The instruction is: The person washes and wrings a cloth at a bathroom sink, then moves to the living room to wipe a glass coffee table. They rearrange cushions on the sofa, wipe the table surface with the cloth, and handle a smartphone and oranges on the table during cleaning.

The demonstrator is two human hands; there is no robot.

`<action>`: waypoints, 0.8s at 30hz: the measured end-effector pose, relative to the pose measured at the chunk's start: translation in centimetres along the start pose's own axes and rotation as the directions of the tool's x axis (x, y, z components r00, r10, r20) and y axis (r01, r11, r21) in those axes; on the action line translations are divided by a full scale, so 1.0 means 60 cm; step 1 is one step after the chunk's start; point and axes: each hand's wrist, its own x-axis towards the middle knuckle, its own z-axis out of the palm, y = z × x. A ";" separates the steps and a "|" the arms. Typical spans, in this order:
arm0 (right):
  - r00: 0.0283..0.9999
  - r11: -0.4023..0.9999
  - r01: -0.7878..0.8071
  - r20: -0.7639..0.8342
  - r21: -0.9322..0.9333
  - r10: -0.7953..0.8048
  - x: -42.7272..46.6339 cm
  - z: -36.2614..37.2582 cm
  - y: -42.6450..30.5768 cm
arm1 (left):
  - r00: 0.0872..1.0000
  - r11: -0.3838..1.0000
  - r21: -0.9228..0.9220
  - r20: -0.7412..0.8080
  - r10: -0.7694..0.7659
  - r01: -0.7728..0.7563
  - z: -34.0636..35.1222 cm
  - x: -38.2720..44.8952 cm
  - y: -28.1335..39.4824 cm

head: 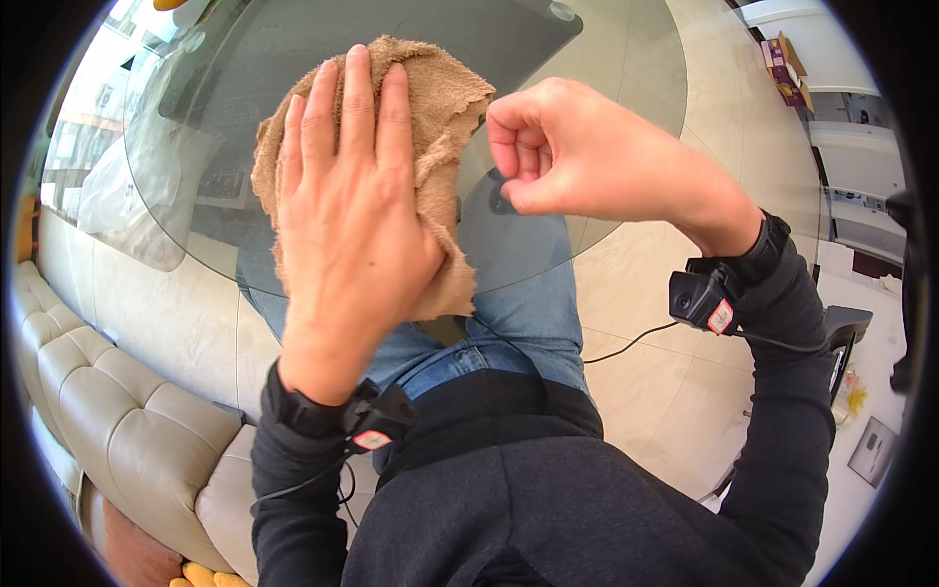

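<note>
Under the palm and spread fingers of my left hand [352, 198] lies a brown terry cloth [440, 88], crumpled and ragged at its edges. The cloth is on the round glass tabletop [631, 51], reaching to its near rim and somewhat past it. To the right of the cloth, my right hand [565, 154] is raised over the glass with its fingers curled in; nothing shows in it. A small camera is strapped to each wrist.
A beige leather sofa [139, 411] stands at the left. Clear plastic wrapping [132, 198] is beyond the glass at the upper left. Cartons [786, 70] and white shelves [862, 154] are at the right. A thin black cable [634, 341] runs to the right wrist camera.
</note>
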 end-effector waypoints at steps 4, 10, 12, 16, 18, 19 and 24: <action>0.994 0.994 0.096 -0.048 -0.054 -0.099 -0.005 0.009 0.004 | 1.000 0.999 -0.034 -0.004 -0.021 0.021 0.008 -0.008 0.019; 1.000 0.999 0.019 0.000 -0.032 -0.019 0.006 0.007 0.002 | 1.000 1.000 -0.020 -0.027 -0.007 0.006 0.007 -0.003 0.009; 1.000 0.997 0.001 0.003 -0.083 -0.001 0.006 0.006 0.000 | 1.000 1.000 0.006 -0.024 0.007 -0.007 0.009 -0.004 0.010; 1.000 0.996 0.025 -0.012 -0.088 -0.026 0.005 0.008 -0.001 | 0.999 0.997 0.070 -0.016 0.031 -0.030 0.013 -0.009 0.007; 0.999 0.997 0.024 -0.025 -0.079 -0.026 0.005 0.009 -0.001 | 0.999 0.996 0.083 -0.019 0.034 -0.032 0.015 -0.010 0.004; 0.999 0.997 0.031 -0.036 -0.075 -0.034 0.005 0.010 -0.001 | 0.999 0.996 0.084 -0.021 0.035 -0.034 0.015 -0.011 0.003; 0.999 0.996 0.017 -0.025 -0.089 -0.020 0.005 0.010 -0.002 | 0.999 0.997 0.069 -0.036 0.036 -0.033 0.018 -0.009 0.003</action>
